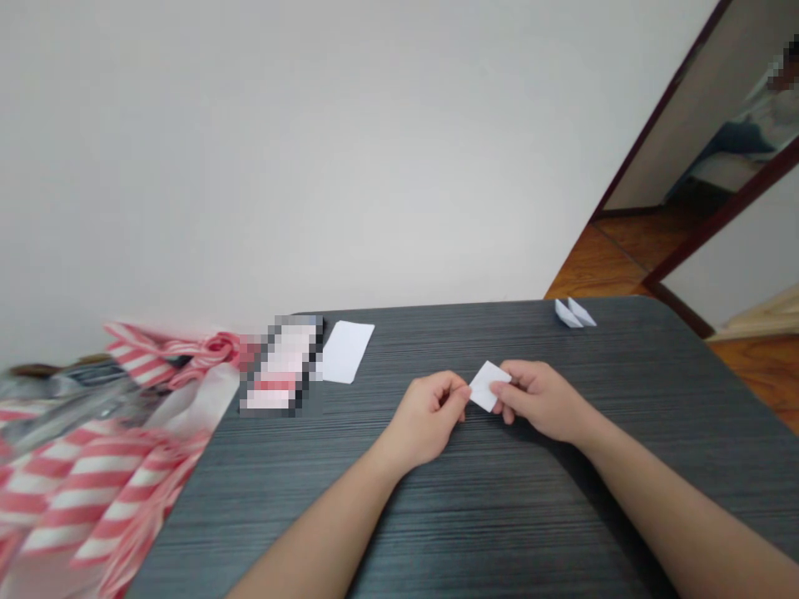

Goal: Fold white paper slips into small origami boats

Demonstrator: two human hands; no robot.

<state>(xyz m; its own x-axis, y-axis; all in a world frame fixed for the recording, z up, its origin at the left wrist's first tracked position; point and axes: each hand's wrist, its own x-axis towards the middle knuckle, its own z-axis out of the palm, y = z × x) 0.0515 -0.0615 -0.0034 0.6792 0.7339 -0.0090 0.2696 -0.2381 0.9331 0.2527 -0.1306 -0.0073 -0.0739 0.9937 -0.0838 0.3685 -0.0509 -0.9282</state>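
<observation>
Between my two hands, above the dark table, is a small folded piece of white paper, turned like a diamond. My left hand pinches its left corner between thumb and forefinger. On the other side, my right hand grips the right part of it, thumb on top and fingers beneath. Fine creases on the paper are too small to make out. Two folded white paper shapes with pointed ends sit side by side near the table's far right edge.
The dark wood-grain table stands against a white wall. White paper sheets lie at the back left, beside a blurred phone-like object. Red-and-white striped bags heap up left of the table. A doorway opens at the right.
</observation>
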